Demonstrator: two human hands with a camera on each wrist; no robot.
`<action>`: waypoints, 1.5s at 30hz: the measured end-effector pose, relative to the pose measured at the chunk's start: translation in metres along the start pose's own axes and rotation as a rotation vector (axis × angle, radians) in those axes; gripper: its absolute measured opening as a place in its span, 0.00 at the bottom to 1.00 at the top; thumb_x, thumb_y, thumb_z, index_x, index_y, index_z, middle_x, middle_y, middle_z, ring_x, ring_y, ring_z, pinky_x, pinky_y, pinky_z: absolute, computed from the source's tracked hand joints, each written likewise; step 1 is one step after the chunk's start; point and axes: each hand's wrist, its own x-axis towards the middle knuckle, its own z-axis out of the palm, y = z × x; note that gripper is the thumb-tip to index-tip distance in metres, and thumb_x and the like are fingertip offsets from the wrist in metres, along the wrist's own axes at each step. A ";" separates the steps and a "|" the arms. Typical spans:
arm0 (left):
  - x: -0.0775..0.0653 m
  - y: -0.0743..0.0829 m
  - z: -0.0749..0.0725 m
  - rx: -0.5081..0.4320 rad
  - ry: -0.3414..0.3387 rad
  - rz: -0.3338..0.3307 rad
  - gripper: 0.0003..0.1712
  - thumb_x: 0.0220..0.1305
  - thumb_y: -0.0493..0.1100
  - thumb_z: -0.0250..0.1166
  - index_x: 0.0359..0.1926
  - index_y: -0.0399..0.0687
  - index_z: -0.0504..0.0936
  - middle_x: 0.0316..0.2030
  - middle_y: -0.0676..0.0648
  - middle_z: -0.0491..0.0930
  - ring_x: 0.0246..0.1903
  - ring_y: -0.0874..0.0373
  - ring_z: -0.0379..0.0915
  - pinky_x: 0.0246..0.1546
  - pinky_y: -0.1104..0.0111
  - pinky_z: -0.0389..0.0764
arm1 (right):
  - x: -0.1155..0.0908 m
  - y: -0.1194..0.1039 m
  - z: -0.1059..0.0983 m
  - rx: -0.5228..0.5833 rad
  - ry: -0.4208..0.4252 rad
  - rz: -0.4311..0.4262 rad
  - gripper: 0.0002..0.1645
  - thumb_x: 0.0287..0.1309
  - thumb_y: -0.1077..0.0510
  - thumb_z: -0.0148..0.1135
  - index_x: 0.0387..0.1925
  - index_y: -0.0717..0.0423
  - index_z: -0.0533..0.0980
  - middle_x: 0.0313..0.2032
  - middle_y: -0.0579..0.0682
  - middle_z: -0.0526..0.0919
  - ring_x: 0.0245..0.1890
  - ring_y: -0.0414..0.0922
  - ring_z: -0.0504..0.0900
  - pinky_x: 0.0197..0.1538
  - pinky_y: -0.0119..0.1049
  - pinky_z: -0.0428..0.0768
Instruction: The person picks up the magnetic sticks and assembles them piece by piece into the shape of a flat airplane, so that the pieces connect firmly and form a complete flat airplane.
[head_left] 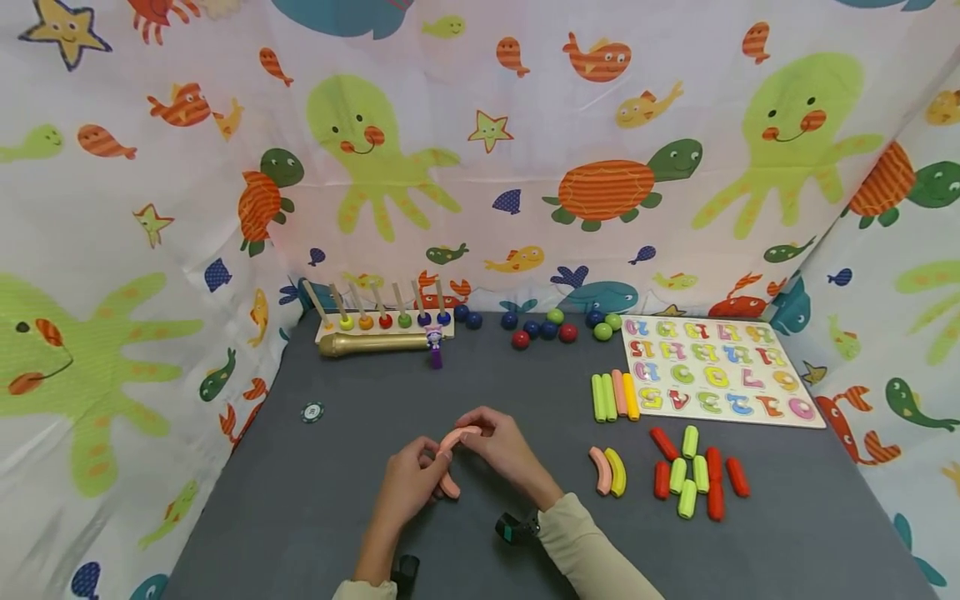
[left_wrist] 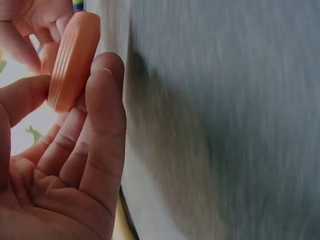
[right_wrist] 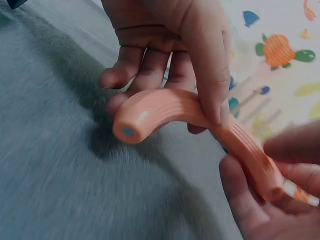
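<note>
Nearest: left hand point(head_left: 408, 479) pinches the middle of an S-bent pink piece point(head_left: 454, 437), thumb against fingers; right hand point(head_left: 502, 446) pinches its upper end. Piece sits between both hands, over the grey table point(head_left: 360, 517); whether one part or two joined, cannot tell. To the right, short red cylinders point(head_left: 716, 492) and short green cylinders point(head_left: 687, 500) in a loose cluster, beside a curved pink-and-yellow pair point(head_left: 617, 473). Beyond, straight sticks point(head_left: 609, 397) lie side by side, next to a puzzle board point(head_left: 816, 419) bearing coloured number and letter pieces. Farther left, pegboard point(head_left: 415, 327): seven pegs, coloured beads low on them. Loose balls point(head_left: 548, 331) alongside.
</note>
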 end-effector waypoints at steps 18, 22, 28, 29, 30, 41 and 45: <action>0.001 -0.043 -0.079 0.118 0.236 -0.233 0.15 0.77 0.44 0.62 0.47 0.33 0.81 0.20 0.46 0.82 0.17 0.55 0.81 0.20 0.62 0.80 | 0.077 -0.010 0.074 0.215 -0.101 0.242 0.20 0.80 0.63 0.57 0.58 0.79 0.77 0.51 0.71 0.84 0.55 0.64 0.86 0.57 0.48 0.85; 0.005 -0.046 -0.086 0.104 0.233 -0.259 0.17 0.77 0.44 0.60 0.47 0.30 0.80 0.21 0.44 0.82 0.17 0.55 0.82 0.20 0.62 0.82 | 0.085 -0.009 0.075 0.282 -0.134 0.268 0.22 0.81 0.63 0.54 0.62 0.80 0.75 0.55 0.72 0.83 0.59 0.63 0.84 0.59 0.48 0.83; 0.009 -0.053 -0.095 0.143 0.274 -0.261 0.16 0.77 0.43 0.59 0.47 0.28 0.78 0.20 0.43 0.81 0.16 0.56 0.81 0.19 0.64 0.81 | 0.093 -0.004 0.083 0.397 -0.160 0.322 0.23 0.81 0.63 0.53 0.65 0.80 0.72 0.58 0.71 0.82 0.62 0.62 0.82 0.62 0.47 0.81; 0.009 -0.053 -0.096 0.151 0.275 -0.265 0.16 0.77 0.42 0.59 0.47 0.28 0.78 0.20 0.43 0.81 0.16 0.56 0.81 0.19 0.64 0.80 | 0.093 -0.002 0.084 0.418 -0.162 0.329 0.23 0.81 0.64 0.53 0.65 0.80 0.72 0.59 0.71 0.82 0.63 0.62 0.82 0.62 0.47 0.81; 0.010 -0.053 -0.097 0.158 0.275 -0.274 0.16 0.77 0.42 0.58 0.48 0.28 0.77 0.21 0.43 0.81 0.16 0.56 0.81 0.19 0.64 0.80 | 0.094 0.000 0.085 0.442 -0.162 0.336 0.23 0.81 0.64 0.54 0.65 0.80 0.72 0.59 0.71 0.82 0.63 0.61 0.82 0.62 0.47 0.81; 0.008 -0.059 -0.094 0.204 0.271 -0.224 0.25 0.80 0.44 0.61 0.64 0.26 0.71 0.26 0.43 0.78 0.20 0.55 0.76 0.21 0.61 0.75 | 0.077 0.024 0.075 0.735 -0.187 0.310 0.26 0.86 0.62 0.46 0.72 0.79 0.65 0.68 0.73 0.74 0.70 0.62 0.76 0.67 0.50 0.76; 0.009 -0.062 -0.095 0.190 0.233 -0.232 0.25 0.79 0.43 0.60 0.64 0.26 0.70 0.26 0.42 0.79 0.20 0.54 0.77 0.22 0.60 0.76 | 0.075 0.027 0.066 0.759 -0.219 0.312 0.29 0.86 0.59 0.45 0.74 0.78 0.63 0.70 0.74 0.71 0.70 0.62 0.75 0.68 0.51 0.75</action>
